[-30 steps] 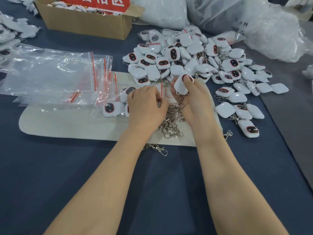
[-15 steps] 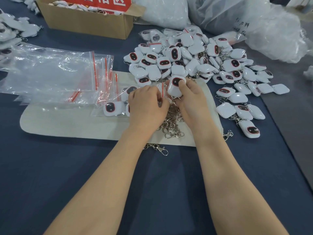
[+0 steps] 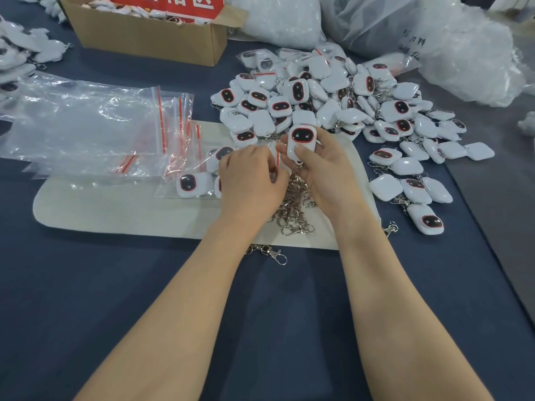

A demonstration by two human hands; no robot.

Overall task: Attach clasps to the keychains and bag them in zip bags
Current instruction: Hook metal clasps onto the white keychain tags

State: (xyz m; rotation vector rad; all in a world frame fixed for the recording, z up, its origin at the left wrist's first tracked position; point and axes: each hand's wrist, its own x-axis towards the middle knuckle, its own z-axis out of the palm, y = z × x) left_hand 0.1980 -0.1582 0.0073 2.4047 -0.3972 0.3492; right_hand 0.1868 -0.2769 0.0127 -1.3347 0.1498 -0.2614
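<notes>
My right hand (image 3: 321, 172) grips a white keychain (image 3: 301, 140) with a dark, red-rimmed face, held upright and facing me. My left hand (image 3: 249, 178) is curled beside it, fingers hidden at the keychain's lower end; what they hold cannot be seen. Below both hands lies a heap of metal clasps (image 3: 295, 209) on a pale cloth mat (image 3: 115, 209). A big pile of white keychains (image 3: 333, 102) spreads behind and to the right. Clear zip bags with red strips (image 3: 95, 125) lie at the left, and a bagged keychain (image 3: 192, 183) rests next to my left hand.
A cardboard box (image 3: 150, 39) with more pieces stands at the back left. Large plastic sacks (image 3: 434, 39) fill the back right. One loose clasp (image 3: 272, 251) lies on the dark blue table just below the mat. More white items sit at the far left edge (image 3: 20, 53).
My right hand has turned the keychain from its white back to its dark face. Both hands stayed close together over the clasps.
</notes>
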